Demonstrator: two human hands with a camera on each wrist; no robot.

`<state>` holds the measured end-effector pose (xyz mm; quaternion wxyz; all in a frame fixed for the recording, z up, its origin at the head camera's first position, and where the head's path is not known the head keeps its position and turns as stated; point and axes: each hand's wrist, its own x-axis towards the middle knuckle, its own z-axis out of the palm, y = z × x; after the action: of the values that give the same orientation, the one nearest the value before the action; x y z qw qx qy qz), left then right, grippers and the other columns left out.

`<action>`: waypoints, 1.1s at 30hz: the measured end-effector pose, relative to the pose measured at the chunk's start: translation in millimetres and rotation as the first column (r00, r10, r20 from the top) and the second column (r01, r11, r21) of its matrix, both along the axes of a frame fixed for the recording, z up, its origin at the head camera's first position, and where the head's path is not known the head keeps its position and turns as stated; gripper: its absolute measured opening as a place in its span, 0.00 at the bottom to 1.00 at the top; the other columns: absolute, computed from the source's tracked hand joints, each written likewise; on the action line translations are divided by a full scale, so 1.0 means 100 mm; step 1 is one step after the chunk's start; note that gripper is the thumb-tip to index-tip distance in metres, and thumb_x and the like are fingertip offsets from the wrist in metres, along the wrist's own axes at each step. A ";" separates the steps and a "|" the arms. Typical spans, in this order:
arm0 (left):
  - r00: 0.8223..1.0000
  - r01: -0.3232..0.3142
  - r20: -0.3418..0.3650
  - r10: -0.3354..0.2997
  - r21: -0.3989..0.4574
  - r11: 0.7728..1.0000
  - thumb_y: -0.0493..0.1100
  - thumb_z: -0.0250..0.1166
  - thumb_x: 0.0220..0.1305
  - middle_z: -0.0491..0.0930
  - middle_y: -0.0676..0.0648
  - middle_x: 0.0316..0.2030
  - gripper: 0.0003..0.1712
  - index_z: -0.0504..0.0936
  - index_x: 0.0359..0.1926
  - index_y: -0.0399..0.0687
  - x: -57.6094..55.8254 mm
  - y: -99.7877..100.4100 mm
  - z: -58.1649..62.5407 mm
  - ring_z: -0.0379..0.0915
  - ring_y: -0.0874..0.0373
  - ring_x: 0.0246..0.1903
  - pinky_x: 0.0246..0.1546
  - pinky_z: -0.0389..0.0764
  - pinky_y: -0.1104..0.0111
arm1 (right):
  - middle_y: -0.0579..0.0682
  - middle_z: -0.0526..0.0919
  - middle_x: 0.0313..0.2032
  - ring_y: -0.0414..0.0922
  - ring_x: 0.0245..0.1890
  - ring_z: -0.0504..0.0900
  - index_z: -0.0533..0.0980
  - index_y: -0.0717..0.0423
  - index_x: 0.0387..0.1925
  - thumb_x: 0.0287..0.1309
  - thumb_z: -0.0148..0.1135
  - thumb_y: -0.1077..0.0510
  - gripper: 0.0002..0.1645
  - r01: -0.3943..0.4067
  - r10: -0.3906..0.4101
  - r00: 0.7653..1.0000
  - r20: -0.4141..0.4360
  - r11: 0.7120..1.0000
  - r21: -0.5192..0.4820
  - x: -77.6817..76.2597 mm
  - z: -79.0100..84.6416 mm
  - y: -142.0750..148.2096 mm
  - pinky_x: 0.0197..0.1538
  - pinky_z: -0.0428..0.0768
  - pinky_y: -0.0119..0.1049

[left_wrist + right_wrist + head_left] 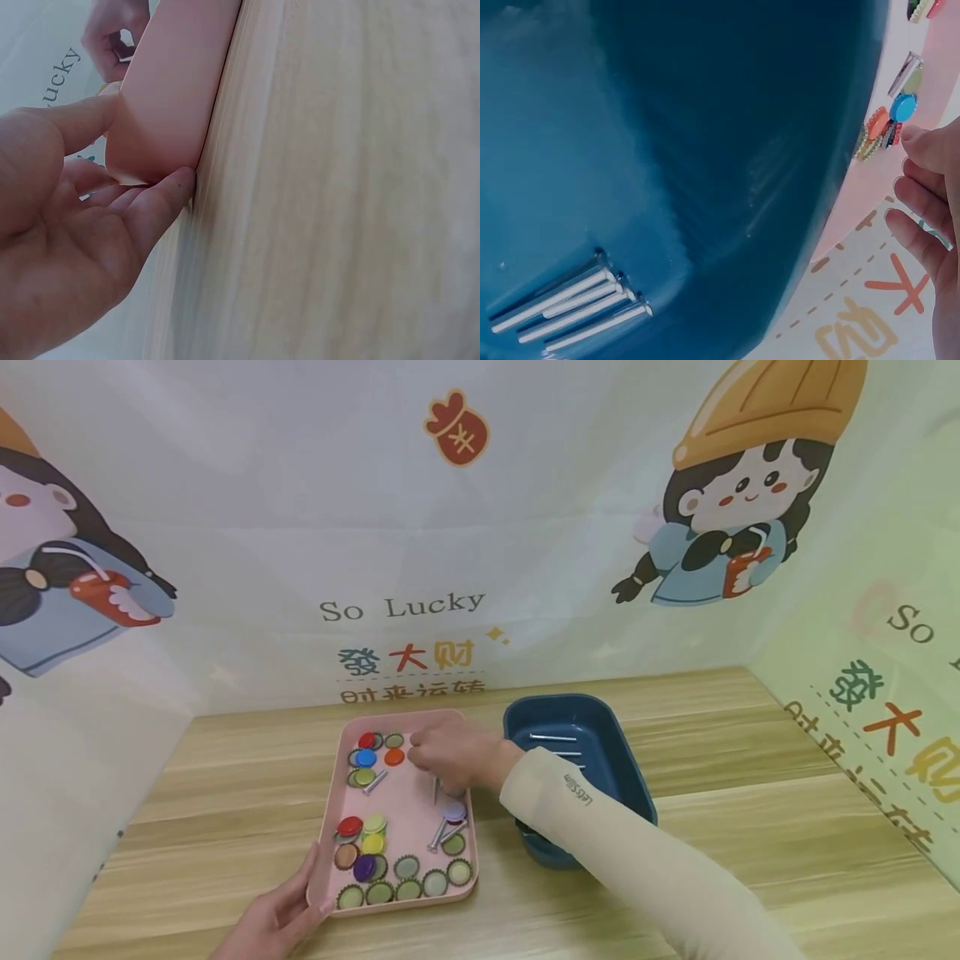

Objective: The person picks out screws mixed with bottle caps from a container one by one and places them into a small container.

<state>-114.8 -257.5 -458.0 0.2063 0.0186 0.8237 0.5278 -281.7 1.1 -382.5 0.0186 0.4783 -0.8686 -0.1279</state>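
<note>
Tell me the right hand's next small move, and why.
Probably pinch the metal pin just below the right hand, if not already held: the pink tray mixes such pins with bottle caps, while similar pins lie together in the blue tray. The left hand grips the pink tray's near corner, which should help steady it.

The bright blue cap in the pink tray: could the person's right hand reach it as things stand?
Probably yes: the right hand is over the pink tray and nothing covers the bright blue cap; an orange cap lies between.
</note>
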 end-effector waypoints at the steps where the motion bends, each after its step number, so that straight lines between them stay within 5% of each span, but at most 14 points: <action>1: 1.000 -0.008 0.004 0.008 -0.002 1.000 0.49 0.63 0.70 0.49 0.28 0.75 0.51 0.40 0.78 0.37 0.00 0.00 0.00 0.62 0.36 0.70 0.59 0.82 0.68 | 0.38 0.81 0.37 0.36 0.35 0.75 0.82 0.44 0.42 0.54 0.71 0.60 0.14 0.011 -0.011 1.000 0.003 1.000 0.010 0.01 0.00 -0.02 0.39 0.78 0.26; 8: 0.999 -0.033 -0.009 0.032 -0.047 0.998 0.49 0.63 0.71 0.51 0.27 0.74 0.50 0.41 0.78 0.38 0.01 0.00 0.01 0.65 0.36 0.69 0.58 0.82 0.66 | 0.40 0.83 0.48 0.37 0.45 0.79 0.82 0.44 0.48 0.69 0.61 0.54 0.09 0.048 -0.049 0.998 0.026 0.998 0.044 0.05 0.01 -0.15 0.48 0.80 0.27; 15: 0.998 -0.060 0.004 0.060 -0.074 0.995 0.50 0.64 0.70 0.52 0.29 0.75 0.51 0.42 0.78 0.39 0.01 0.01 0.00 0.65 0.36 0.69 0.59 0.81 0.64 | 0.37 0.82 0.46 0.37 0.41 0.74 0.83 0.41 0.45 0.69 0.61 0.52 0.08 0.078 -0.072 0.993 -0.095 0.995 0.063 0.04 0.05 -0.20 0.32 0.75 0.29; 23: 0.997 -0.073 0.023 0.075 -0.062 0.995 0.49 0.64 0.69 0.51 0.29 0.75 0.51 0.42 0.78 0.39 0.01 0.04 -0.01 0.63 0.35 0.70 0.61 0.80 0.63 | 0.36 0.83 0.47 0.36 0.41 0.75 0.84 0.37 0.49 0.69 0.60 0.52 0.11 0.084 -0.080 0.995 -0.063 0.995 0.054 0.02 0.10 -0.24 0.28 0.76 0.30; 33: 0.999 -0.045 -0.007 0.045 -0.057 0.997 0.49 0.64 0.70 0.50 0.29 0.75 0.51 0.42 0.78 0.37 -0.01 0.04 -0.02 0.63 0.35 0.70 0.61 0.79 0.63 | 0.37 0.85 0.45 0.36 0.43 0.77 0.82 0.43 0.50 0.69 0.61 0.54 0.11 0.045 -0.044 0.999 -0.008 0.996 0.074 0.00 0.09 -0.36 0.45 0.79 0.27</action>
<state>-116.1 -253.2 -460.0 0.1926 -0.0046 0.8393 0.5084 -282.0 -34.4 -373.7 0.0006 0.4589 -0.8736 -0.1617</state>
